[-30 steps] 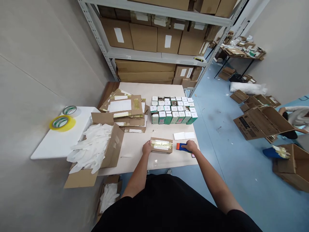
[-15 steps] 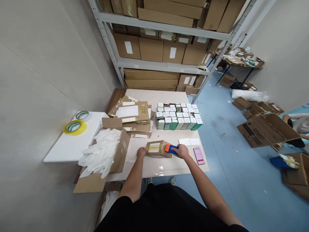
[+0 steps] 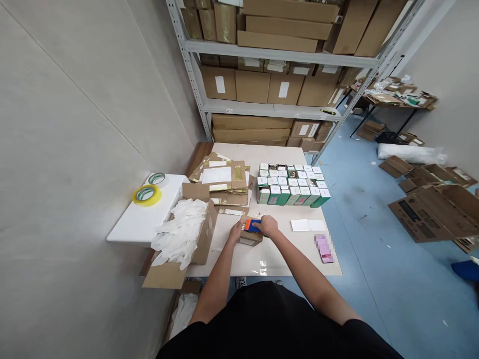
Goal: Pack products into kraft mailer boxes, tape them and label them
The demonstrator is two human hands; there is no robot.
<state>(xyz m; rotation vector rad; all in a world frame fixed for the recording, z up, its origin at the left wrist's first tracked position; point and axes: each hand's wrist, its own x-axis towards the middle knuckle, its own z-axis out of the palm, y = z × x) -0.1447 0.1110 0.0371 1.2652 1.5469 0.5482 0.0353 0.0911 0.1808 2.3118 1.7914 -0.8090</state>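
Note:
A small taped cardboard box (image 3: 251,240) lies on the table (image 3: 279,252) in front of me. My left hand (image 3: 235,231) is closed on its left end. In my right hand (image 3: 268,226) is a blue and orange tool that looks like a tape dispenser (image 3: 253,225); its orange end rests over the top of the box, near my left fingers. My right fingers cover the back part of the tool. To the right lie white paper slips (image 3: 307,225) and a pink-screened phone (image 3: 324,248).
Rows of small white-and-green boxes (image 3: 294,184) stand behind, beside a stack of flattened cardboard (image 3: 224,179). An open carton (image 3: 205,238) of white paper or film is at left. Tape rolls (image 3: 146,195) sit on a white surface (image 3: 127,232). A loaded shelf (image 3: 273,107) stands at the back.
The box has turned so that a different side faces me. My right hand has moved the tool leftward, close to my left hand. My view has shifted left.

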